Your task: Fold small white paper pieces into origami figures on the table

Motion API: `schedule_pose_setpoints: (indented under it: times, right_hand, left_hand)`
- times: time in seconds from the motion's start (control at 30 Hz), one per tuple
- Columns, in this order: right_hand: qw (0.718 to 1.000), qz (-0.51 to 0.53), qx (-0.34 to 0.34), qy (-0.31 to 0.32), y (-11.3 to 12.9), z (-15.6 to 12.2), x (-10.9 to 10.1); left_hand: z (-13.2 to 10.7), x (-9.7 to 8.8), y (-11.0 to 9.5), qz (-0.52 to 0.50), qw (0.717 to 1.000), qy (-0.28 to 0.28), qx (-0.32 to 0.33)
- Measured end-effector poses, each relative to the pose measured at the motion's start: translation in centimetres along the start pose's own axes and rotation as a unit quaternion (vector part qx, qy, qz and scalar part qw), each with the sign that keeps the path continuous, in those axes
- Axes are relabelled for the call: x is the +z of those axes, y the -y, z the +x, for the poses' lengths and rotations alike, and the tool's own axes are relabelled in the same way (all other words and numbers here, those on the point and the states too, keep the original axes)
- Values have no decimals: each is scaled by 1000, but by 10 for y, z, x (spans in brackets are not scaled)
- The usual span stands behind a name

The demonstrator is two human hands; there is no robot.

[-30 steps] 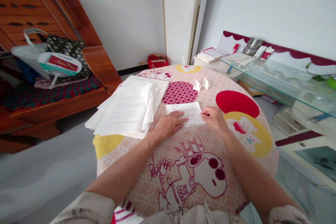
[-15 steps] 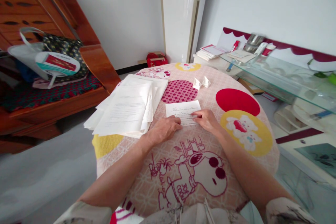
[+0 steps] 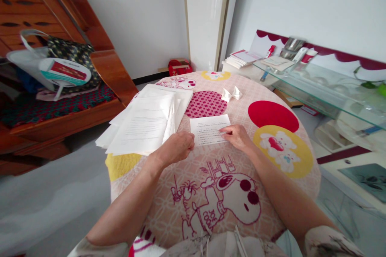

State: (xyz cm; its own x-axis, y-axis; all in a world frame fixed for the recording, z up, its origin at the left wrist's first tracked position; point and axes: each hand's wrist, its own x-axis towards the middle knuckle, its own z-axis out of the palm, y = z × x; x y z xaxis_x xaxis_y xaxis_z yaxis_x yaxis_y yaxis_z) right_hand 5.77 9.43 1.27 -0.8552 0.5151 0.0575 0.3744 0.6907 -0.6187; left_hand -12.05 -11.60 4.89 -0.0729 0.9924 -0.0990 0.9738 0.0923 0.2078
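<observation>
A small printed sheet of paper (image 3: 208, 126) lies flat on the patterned tablecloth in front of me. At its right edge, my right hand (image 3: 237, 136) has thumb and fingers closed on the paper. My left hand (image 3: 177, 147) is curled, its fingertips at the sheet's lower left edge; whether they pinch anything is hidden. A loose stack of larger printed sheets (image 3: 141, 122) lies just beyond the left hand. Two small folded white paper shapes (image 3: 231, 94) stand behind the sheet.
The round table's tablecloth (image 3: 187, 176) carries cartoon prints. Left is a wooden bench (image 3: 111, 72) with a bag (image 3: 75, 52) and a hand fan (image 3: 64, 73). A glass shelf (image 3: 325, 88) with several items stands right. Behind is a tall white air conditioner (image 3: 205, 24).
My left hand has slid left, from over the sheet's lower part to its left edge, uncovering more printed lines. My right hand stays in place.
</observation>
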Motion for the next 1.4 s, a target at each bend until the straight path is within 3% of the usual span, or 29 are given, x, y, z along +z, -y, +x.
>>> schedule_pose_setpoints:
  times: [0.13,0.33,0.47,0.57,0.67,0.8,0.93,1.03,1.17,1.3,1.4]
  right_hand:
    - [999,37,21,-28,-1,-1,0]
    - [975,14,93,-202,-9,2,-4]
    - [973,97,89,-191,-13,6,0]
    - [953,206,90,-204,-15,7,5]
    - [915,315,132,-215,-16,6,3]
    - [832,462,205,-228,-15,4,-9]
    - [768,550,243,-221,-12,3,-17]
    - [754,568,242,-223,-11,2,-17]
    - [755,564,233,-241,-11,2,-12]
    - [764,541,214,-281,-12,2,-8]
    - [771,537,212,-269,-8,0,-8]
  left_hand:
    - [-1,-1,2,-18,999,-6,-28]
    - [12,10,13,-70,971,-163,-163]
    - [18,19,16,-120,957,-176,-199]
    - [20,24,19,-197,940,-196,-200]
    - [22,27,22,-340,891,-226,-198]
    - [26,27,19,-552,770,-267,-176]
    - [26,24,13,-700,666,-223,-130]
    - [26,21,10,-752,620,-199,-106]
    - [26,20,10,-779,589,-199,-78]
    - [25,18,6,-771,600,-209,-50]
    - [25,18,3,-757,610,-229,-44]
